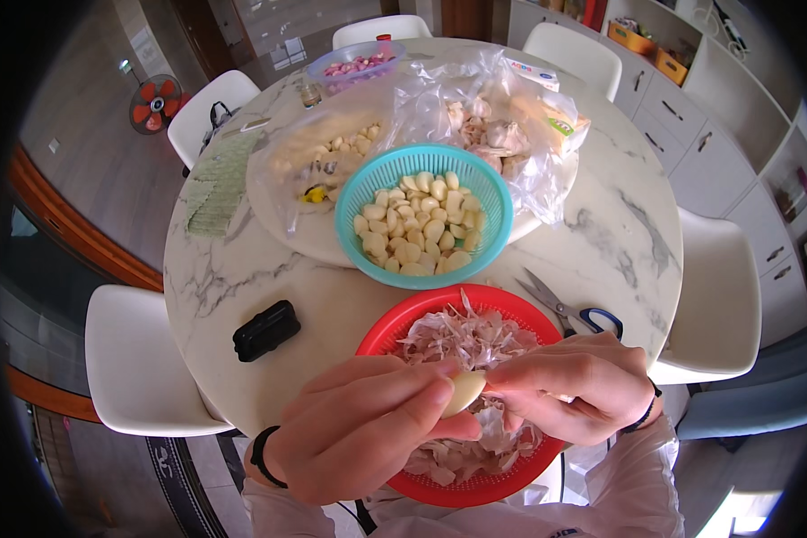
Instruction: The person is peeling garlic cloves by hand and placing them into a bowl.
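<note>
A pale, mostly bare garlic clove (464,391) is pinched between the thumb and fingers of my left hand (370,424). My right hand (571,387) grips the clove's right end with its fingertips, and a small pale bit, too hidden to name, shows beneath its curled fingers. Both hands are above a red plastic colander (471,496) holding papery garlic skins (474,336). Beyond it, a turquoise plastic basket (350,232) contains many peeled garlic cloves (417,225).
Scissors (565,309) lie right of the colander; a black case-like object (266,331) lies left. Behind the basket, a clear plastic bag (437,87) holds garlic bulbs (504,138). A green cloth (218,188) and a bowl of reddish pieces (356,67) rest on the round marble-patterned table (619,181).
</note>
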`<action>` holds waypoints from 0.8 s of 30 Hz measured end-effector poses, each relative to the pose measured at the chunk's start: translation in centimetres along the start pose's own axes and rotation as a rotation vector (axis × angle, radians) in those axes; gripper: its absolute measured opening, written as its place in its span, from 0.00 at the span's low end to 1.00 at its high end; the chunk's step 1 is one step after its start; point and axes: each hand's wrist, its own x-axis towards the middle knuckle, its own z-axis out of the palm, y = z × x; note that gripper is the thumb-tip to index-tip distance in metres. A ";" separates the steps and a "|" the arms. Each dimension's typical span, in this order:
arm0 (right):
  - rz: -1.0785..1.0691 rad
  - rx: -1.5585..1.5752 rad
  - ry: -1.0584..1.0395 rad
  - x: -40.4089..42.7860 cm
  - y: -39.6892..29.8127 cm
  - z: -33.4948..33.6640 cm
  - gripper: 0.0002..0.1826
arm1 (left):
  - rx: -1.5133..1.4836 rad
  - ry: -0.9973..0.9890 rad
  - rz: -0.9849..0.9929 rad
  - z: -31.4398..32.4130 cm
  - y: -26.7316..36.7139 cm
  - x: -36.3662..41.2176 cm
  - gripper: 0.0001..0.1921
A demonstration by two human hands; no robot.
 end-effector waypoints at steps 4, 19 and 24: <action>-0.113 -0.065 -0.039 0.2 0.2 0.0 0.07 | 0.001 0.002 -0.009 0.0 0.0 -0.2 0.17; -0.110 -0.083 -0.047 -0.1 0.5 0.1 0.09 | -0.038 -0.018 0.084 -0.1 -0.9 -0.1 0.19; -0.093 -0.048 0.124 0.1 0.5 0.7 0.11 | -0.046 -0.014 -0.038 -0.1 0.2 0.2 0.16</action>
